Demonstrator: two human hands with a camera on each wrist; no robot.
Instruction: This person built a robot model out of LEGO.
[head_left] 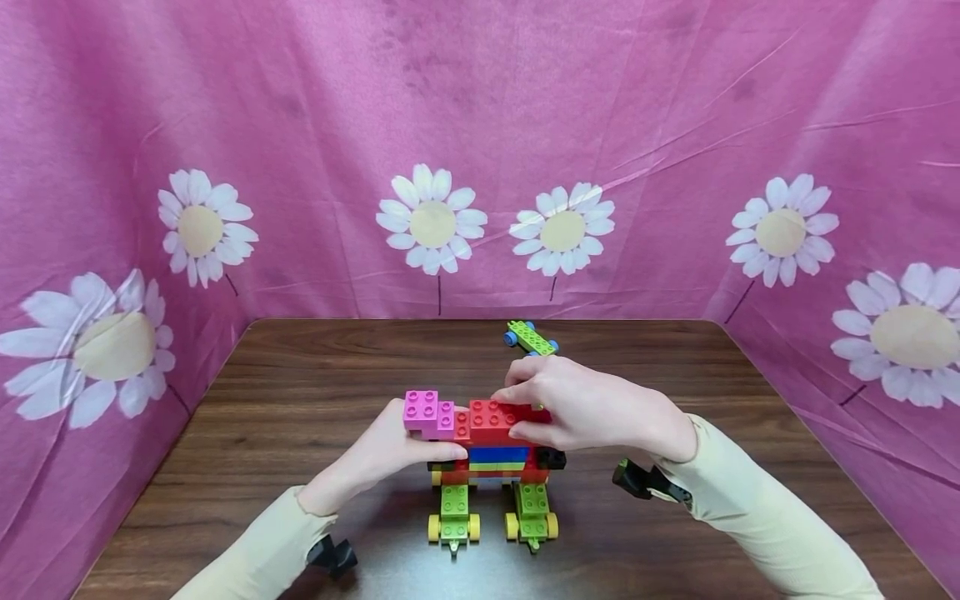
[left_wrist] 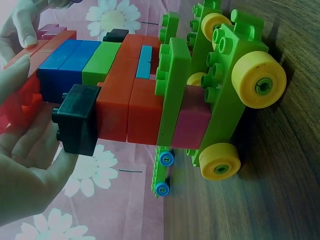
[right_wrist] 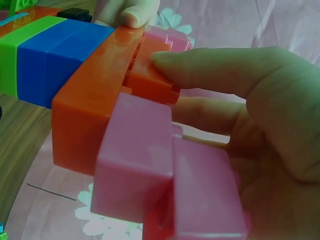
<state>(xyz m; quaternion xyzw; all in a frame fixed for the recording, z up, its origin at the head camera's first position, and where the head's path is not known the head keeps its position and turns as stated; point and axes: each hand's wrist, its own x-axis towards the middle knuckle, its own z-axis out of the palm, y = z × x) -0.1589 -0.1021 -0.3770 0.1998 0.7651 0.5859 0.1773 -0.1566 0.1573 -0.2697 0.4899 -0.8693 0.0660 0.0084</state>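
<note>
A tall figure of stacked toy bricks stands on two green wheeled bases (head_left: 454,502) with yellow wheels. Its body shows blue bricks (head_left: 498,455), a green layer, red bricks and black side bricks (left_wrist: 80,120). Pink bricks (head_left: 421,408) step outward at its upper left; more pink bricks (right_wrist: 132,155) fill the near end in the right wrist view. My left hand (head_left: 390,446) grips the figure's upper left side, thumb in front beneath the pink bricks. With thumb and fingers my right hand (head_left: 577,404) pinches a red brick (right_wrist: 152,70) on top of the long red row.
A small green wheeled base (head_left: 531,338) with blue wheels stands behind the figure, near the back of the brown wooden table (head_left: 315,375). Pink cloth (head_left: 480,100) printed with white daisies hangs around the table's back and sides.
</note>
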